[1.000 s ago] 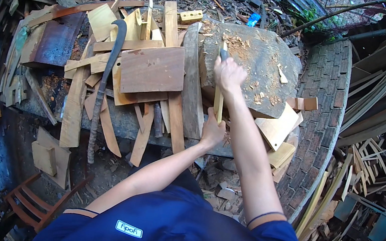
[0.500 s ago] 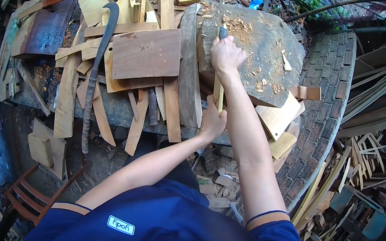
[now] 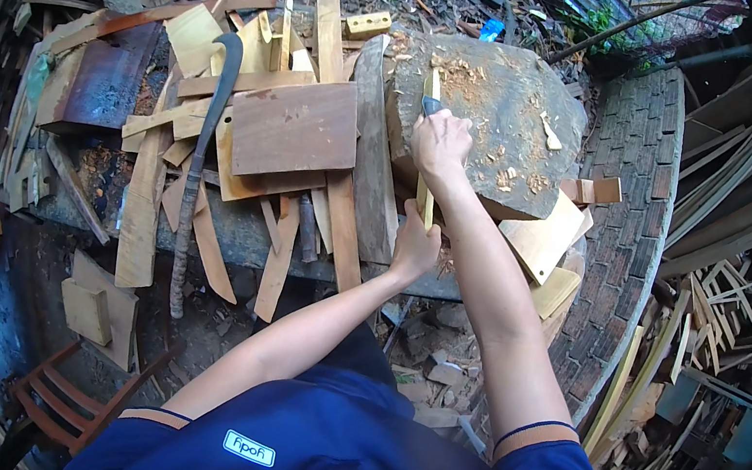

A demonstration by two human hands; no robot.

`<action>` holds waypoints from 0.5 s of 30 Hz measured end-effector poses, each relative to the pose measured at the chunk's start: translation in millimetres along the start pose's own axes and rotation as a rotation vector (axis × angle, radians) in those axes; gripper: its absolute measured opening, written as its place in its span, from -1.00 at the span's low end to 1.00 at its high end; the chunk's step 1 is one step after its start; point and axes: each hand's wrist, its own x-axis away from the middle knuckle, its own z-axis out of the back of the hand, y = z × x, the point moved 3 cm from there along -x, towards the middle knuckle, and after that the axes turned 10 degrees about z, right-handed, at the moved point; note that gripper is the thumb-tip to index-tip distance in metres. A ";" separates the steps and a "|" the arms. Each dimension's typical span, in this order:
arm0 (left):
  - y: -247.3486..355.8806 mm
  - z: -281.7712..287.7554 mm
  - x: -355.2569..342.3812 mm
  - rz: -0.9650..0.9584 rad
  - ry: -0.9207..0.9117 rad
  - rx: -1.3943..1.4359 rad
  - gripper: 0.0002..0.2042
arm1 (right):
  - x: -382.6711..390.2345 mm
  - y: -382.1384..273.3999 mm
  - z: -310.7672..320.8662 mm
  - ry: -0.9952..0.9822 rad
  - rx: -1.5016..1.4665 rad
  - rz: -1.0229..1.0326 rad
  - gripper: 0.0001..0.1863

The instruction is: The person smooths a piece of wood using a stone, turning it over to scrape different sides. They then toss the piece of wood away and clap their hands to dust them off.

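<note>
My left hand [image 3: 417, 242] is closed round the near end of a pale wooden strip [image 3: 437, 85], which points away from me over the edge of a thick wood block [image 3: 523, 111]. Farther along the strip, my right hand [image 3: 442, 145] is closed on a tool with a dark grey metal part [image 3: 430, 106] that lies across the wood. The handle is hidden in my fist, so its exact kind does not show. Past the metal part the strip's far end sticks out. Shavings [image 3: 465, 74] and chips are scattered over the block's top.
Left of the block lie a wide brown board [image 3: 294, 129], several offcuts and a long curved blade with a wrapped handle [image 3: 182, 254]. A brick ledge [image 3: 633, 197] runs along the right, beside stacked wood strips [image 3: 732, 193]. A wooden chair [image 3: 66, 393] stands at lower left.
My right hand and the tool have come toward me along the strip, so more of its far end shows. The whole view has shifted slightly. My left hand keeps its grip.
</note>
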 end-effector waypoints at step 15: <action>6.5 -7.4 0.5 0.022 -0.009 0.066 -0.65 | -37.2 10.3 -16.5 0.183 0.022 0.085 -0.59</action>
